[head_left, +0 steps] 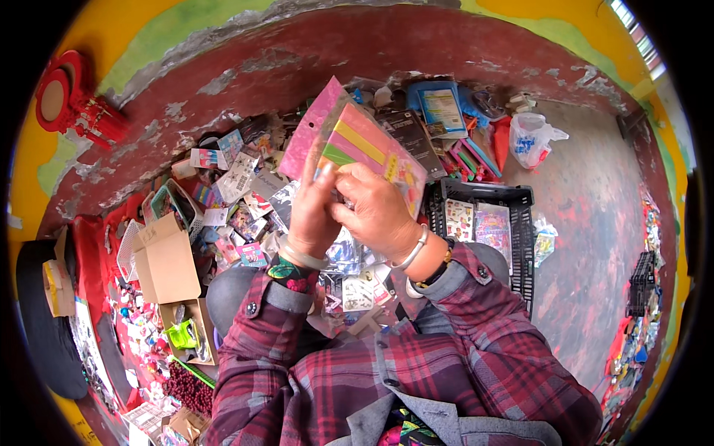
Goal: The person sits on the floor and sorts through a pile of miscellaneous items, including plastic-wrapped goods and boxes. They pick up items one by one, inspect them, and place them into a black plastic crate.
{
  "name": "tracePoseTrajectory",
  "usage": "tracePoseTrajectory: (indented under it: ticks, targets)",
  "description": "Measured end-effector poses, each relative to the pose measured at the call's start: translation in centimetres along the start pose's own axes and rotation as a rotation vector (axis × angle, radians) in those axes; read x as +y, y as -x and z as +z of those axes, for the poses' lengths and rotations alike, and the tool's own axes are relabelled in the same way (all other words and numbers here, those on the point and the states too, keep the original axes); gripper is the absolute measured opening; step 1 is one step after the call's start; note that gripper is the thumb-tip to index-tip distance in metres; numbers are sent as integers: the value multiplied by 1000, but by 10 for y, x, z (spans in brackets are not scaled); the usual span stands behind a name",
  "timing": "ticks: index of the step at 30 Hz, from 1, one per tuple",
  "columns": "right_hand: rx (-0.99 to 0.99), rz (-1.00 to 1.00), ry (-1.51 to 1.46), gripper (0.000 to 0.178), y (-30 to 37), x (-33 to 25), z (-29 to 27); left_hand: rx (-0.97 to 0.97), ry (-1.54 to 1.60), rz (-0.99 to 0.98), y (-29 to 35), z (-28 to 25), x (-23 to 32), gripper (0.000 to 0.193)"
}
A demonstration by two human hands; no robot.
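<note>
Over my lap I hold up a flat pink packet [405,167] with yellow, green and pink bands and small printed pictures. It is tilted, its pointed upper end away from me, and a small round hole shows near its left edge. My left hand [311,215] grips its lower left side, with one finger stretched up along the front. My right hand [378,212] is closed at the packet's lower edge, knuckles up, thumb close to my left hand. What lies between the fingertips is partly hidden.
A black plastic crate [524,260] with printed packets stands at my right knee. Mixed packets [238,178] lie heaped ahead and left, by an open cardboard box [167,256] and a white basket [190,204]. A white plastic bag [532,140] lies far right.
</note>
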State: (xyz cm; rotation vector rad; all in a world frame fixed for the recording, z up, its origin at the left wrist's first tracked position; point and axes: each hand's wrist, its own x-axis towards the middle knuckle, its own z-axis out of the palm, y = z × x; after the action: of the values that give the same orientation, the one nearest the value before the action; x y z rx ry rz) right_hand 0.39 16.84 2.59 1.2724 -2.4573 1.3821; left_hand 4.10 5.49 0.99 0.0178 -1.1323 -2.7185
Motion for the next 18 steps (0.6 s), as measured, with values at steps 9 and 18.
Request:
tracePoseTrajectory:
  ticks: [9, 18]
  targets:
    - [-129, 372, -1310, 62, -19, 24, -63, -49, 266, -126, -8, -18, 7, 64]
    - [359, 125, -77, 40, -20, 33, -12, -128, 254, -256, 1, -5, 0, 66]
